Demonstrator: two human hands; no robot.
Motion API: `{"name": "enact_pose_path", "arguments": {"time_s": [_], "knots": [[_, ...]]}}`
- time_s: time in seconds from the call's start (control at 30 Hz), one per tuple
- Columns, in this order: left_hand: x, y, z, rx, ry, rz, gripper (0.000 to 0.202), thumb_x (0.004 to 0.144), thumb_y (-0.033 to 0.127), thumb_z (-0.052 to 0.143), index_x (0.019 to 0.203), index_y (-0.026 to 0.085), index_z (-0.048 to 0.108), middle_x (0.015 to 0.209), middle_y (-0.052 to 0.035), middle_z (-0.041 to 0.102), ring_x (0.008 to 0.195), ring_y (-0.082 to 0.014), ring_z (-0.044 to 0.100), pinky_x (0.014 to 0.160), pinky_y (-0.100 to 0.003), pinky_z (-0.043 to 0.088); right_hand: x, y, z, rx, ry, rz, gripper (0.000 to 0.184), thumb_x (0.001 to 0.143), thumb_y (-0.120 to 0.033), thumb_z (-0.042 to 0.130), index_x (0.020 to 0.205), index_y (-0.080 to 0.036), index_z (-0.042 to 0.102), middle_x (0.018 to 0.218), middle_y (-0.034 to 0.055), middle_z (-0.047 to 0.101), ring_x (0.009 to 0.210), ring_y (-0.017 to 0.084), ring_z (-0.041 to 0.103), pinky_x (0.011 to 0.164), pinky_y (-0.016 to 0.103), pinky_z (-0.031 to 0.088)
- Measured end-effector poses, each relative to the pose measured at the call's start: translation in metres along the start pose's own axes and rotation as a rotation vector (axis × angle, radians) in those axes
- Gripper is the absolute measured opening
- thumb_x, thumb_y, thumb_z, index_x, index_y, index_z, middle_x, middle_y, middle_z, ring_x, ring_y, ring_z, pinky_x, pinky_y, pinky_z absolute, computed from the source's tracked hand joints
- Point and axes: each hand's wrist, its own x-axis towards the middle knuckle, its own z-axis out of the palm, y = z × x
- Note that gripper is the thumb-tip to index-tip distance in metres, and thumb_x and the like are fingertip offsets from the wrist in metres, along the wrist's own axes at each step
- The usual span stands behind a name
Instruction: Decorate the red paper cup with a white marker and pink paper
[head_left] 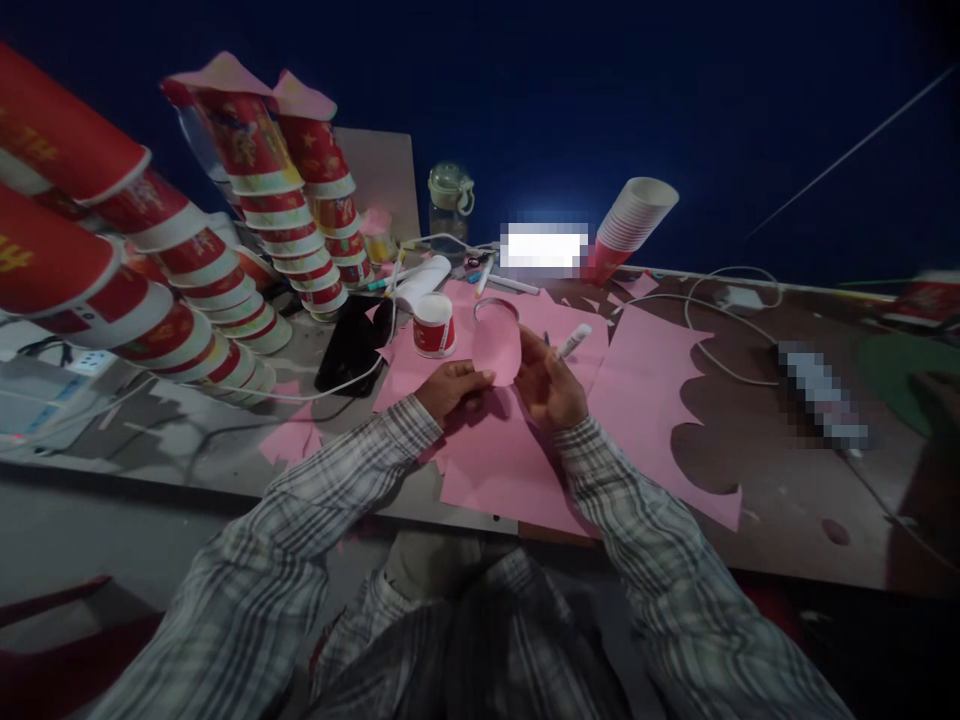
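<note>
Head view: our left hand pinches the near edge of the small pink paper, long axis pointing away from us, while our right hand, gripping a white marker, sits at its right side.

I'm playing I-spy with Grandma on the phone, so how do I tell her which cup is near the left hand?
Look at the table and find the pink paper spread in front of the person. On it, just beyond the left hand, stands a short red cup with a white rim. Unlike the tall stacks to the left, it stands low and apart.
</note>
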Motion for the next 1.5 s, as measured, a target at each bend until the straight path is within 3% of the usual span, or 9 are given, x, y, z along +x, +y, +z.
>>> {"name": "enact_pose_path", "arguments": {"time_s": [0.2,0.43,0.57,0.67,0.73,0.87,1.1,1.3,1.5], "knots": [[-0.007,-0.001,0.000,-0.027,-0.288,-0.227,0.040,0.064,0.040,0.084,0.065,0.010,0.058,0.056,0.0010,0.057,0.036,-0.0032,0.039,0.037,-0.020,0.033,-0.010,-0.011,0.007,-0.012,-0.181,-0.081,0.078,0.074,-0.073,0.064,0.141,-0.036,0.048,0.144,0.0060,0.055,0.129,0.032,0.056,0.110,0.058,0.044],[-0.008,-0.010,0.003,0.044,-0.324,-0.242,0.048,0.071,0.058,0.072,0.071,0.012,0.059,0.050,0.0033,0.050,0.036,-0.0068,0.038,0.040,-0.027,0.042,-0.016,-0.006,0.009,-0.117,-0.166,-0.106,0.081,0.072,-0.056,0.078,0.144,-0.040,0.042,0.140,0.0070,0.054,0.113,0.027,0.065,0.099,0.055,0.053],[-0.012,0.006,-0.003,0.306,-0.310,-0.077,0.060,0.072,0.071,0.066,0.079,0.011,0.065,0.060,-0.0012,0.059,0.041,-0.0079,0.044,0.043,-0.027,0.041,-0.012,-0.004,0.006,-0.023,-0.068,-0.110,0.069,0.078,-0.055,0.073,0.139,-0.036,0.047,0.132,0.0076,0.059,0.106,0.026,0.068,0.088,0.049,0.059],[-0.013,0.030,-0.022,0.518,-0.132,0.249,0.050,0.075,0.064,0.069,0.079,0.015,0.066,0.062,0.0000,0.058,0.048,-0.0080,0.047,0.047,-0.024,0.037,-0.008,-0.006,0.004,0.059,-0.044,-0.102,0.065,0.076,-0.053,0.074,0.134,-0.034,0.051,0.124,0.0058,0.063,0.097,0.023,0.070,0.088,0.048,0.059],[-0.010,0.044,-0.038,0.483,0.227,0.619,0.047,0.081,0.065,0.063,0.076,0.018,0.061,0.060,0.0020,0.052,0.049,-0.0081,0.042,0.049,-0.025,0.034,-0.005,-0.006,0.003,0.087,-0.049,-0.078,0.066,0.074,-0.054,0.075,0.132,-0.033,0.053,0.119,0.0045,0.065,0.091,0.021,0.071,0.086,0.045,0.060],[0.003,0.051,-0.065,0.607,0.602,0.987,0.048,0.076,0.051,0.075,0.110,0.022,0.059,0.099,-0.0051,0.057,0.086,-0.0160,0.055,0.083,-0.036,0.047,-0.003,-0.004,0.002,0.113,-0.064,-0.053,0.062,0.074,-0.055,0.074,0.129,-0.032,0.054,0.116,0.0031,0.067,0.089,0.019,0.071,0.085,0.042,0.061],[0.035,0.026,-0.075,0.720,0.554,0.718,0.106,0.058,0.033,0.087,0.147,0.023,0.029,0.149,-0.0159,0.038,0.143,-0.0322,0.035,0.121,-0.051,0.024,-0.002,-0.003,-0.002,0.073,-0.089,-0.044,0.057,0.078,-0.056,0.069,0.129,-0.035,0.053,0.123,0.0033,0.063,0.090,0.020,0.070,0.085,0.045,0.061],[0.040,0.026,-0.072,0.656,0.518,0.587,0.090,0.061,0.027,0.082,0.141,0.024,0.040,0.141,-0.0135,0.049,0.135,-0.0301,0.046,0.117,-0.049,0.032,0.002,0.000,-0.007,0.024,-0.062,-0.032,0.065,0.075,-0.063,0.068,0.131,-0.034,0.053,0.129,0.0051,0.060,0.086,0.020,0.069,0.084,0.048,0.060],[0.018,0.011,-0.035,0.714,0.188,0.625,0.077,0.061,0.035,0.084,0.129,0.019,0.050,0.130,-0.0137,0.057,0.126,-0.0296,0.052,0.114,-0.045,0.036,-0.002,-0.014,-0.011,-0.267,-0.019,-0.221,0.066,0.081,-0.060,0.064,0.140,-0.036,0.047,0.138,0.0065,0.053,0.100,0.025,0.065,0.095,0.054,0.052]]}}
